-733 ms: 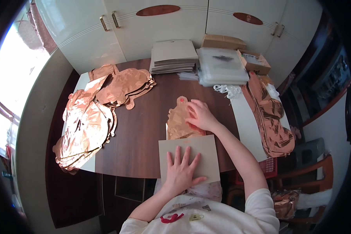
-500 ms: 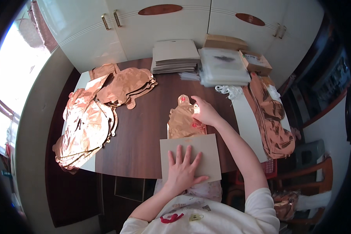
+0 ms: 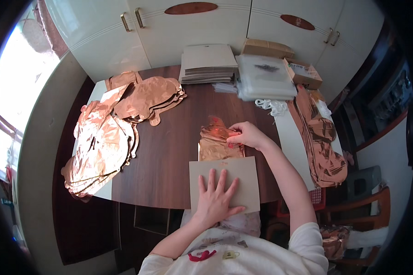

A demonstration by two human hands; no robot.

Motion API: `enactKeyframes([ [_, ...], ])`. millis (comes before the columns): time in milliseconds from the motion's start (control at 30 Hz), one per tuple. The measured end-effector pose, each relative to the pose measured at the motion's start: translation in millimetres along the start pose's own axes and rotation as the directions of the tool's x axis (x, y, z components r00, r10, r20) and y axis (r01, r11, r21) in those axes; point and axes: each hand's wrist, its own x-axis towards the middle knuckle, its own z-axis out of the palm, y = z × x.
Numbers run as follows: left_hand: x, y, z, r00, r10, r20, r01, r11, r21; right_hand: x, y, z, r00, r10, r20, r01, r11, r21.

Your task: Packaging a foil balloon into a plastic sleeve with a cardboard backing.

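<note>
My left hand (image 3: 214, 198) lies flat with its fingers spread on a beige cardboard sheet (image 3: 248, 178), which overhangs the table's front edge. From under the sheet's far edge a copper-coloured foil balloon (image 3: 215, 147) sticks out, flat, with red printed marks. My right hand (image 3: 248, 136) pinches the balloon's right side near its far end between thumb and fingers. That far end is lifted and creased, bending toward me. The part of the balloon beneath the cardboard is hidden.
Piles of copper foil balloons (image 3: 101, 146) cover the table's left side, and more folded foil (image 3: 317, 142) lies along the right. Behind are stacked cardboard sheets (image 3: 209, 64), clear plastic bags (image 3: 265, 82), a small open box (image 3: 304, 73) and white string (image 3: 271, 107). A wooden chair (image 3: 383, 206) stands right.
My right hand has closed on the balloon's far part and drawn it slightly nearer, so the flat end is now lifted and crumpled. My left hand stays on the cardboard.
</note>
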Motion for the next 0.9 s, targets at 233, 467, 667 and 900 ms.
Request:
enactKeyframes([
  [233,2,2,-1,1.0,0.009,0.004,-0.009,1.0,0.011,-31,2,5,0.97,-0.191,-0.151,0.174,0.977,-0.12],
  [467,2,-1,0,0.999,-0.008,0.031,0.008,1.0,0.02,-90,-9,26,0.968,-0.251,-0.029,0.248,0.965,-0.08],
  [667,1,-1,-2,0.999,-0.007,0.031,0.006,0.999,0.041,-69,-6,17,0.941,-0.321,-0.105,0.301,0.938,-0.172],
  [900,-1,1,-4,0.993,-0.026,0.112,0.025,1.0,0.006,-50,9,25,0.971,-0.172,-0.164,0.123,0.954,-0.273],
])
